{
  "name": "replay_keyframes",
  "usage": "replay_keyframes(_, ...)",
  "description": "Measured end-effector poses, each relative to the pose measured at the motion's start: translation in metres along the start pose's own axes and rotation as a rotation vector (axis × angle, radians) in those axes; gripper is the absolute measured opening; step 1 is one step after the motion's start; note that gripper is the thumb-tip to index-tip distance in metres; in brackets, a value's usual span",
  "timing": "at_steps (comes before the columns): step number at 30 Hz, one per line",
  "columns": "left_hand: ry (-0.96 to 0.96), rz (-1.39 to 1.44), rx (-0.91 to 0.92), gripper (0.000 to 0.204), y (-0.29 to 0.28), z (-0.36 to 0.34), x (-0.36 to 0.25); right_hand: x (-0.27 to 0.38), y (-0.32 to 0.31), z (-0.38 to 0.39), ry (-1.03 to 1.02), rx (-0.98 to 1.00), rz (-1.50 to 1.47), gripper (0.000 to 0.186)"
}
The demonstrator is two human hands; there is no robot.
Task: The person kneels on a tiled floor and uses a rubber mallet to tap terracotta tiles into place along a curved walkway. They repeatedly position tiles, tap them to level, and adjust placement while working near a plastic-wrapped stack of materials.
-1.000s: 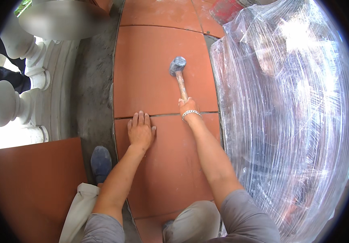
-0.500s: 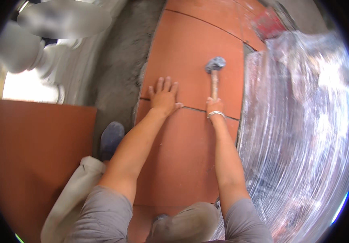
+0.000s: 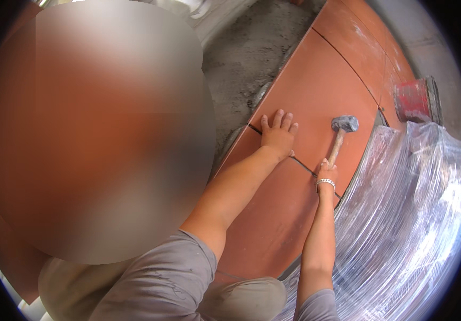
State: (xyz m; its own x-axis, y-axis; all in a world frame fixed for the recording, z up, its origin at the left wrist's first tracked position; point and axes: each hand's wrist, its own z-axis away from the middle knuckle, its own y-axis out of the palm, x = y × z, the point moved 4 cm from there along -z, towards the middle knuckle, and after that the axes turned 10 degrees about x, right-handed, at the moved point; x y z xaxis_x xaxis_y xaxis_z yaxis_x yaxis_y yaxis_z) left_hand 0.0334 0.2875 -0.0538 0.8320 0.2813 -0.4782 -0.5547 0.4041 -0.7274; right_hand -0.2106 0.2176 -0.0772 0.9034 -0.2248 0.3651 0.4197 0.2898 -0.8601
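With its fingers spread, my left hand (image 3: 280,134) lies flat on a large terracotta-coloured tile (image 3: 316,85), close to the dark joint along that tile's near edge. My right hand (image 3: 327,174) grips the lower end of the wooden handle of a mallet (image 3: 338,145). The mallet's grey, scuffed head points away from me over the same tile; whether it touches the surface I cannot tell. A second tile (image 3: 268,214) lies on the near side of the joint, beneath my forearms. A light bracelet circles my right wrist.
Clear plastic sheeting (image 3: 401,214) covers things along the right side. Beyond it stands a red, stained bucket (image 3: 413,101). A rough grey mortar-like strip (image 3: 246,64) runs left of the tiles. A large blurred patch hides much of the left.
The view has turned left, so tiles, hands and bucket appear farther right and lower. My left hand stays flat on the tile, and my right hand still holds the mallet.
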Motion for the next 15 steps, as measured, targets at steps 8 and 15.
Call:
replay_keyframes(8, 0.020, 0.033, -0.011, 0.087, 0.002, -0.002, 0.003, 0.012, -0.012, 0.011, 0.091, 0.147, -0.407, 0.037)
replay_keyframes(15, -0.002, 0.003, -0.042, 0.086, 0.003, -0.003, 0.002, 0.047, -0.007, 0.020, 0.209, 0.218, -1.222, 0.037)
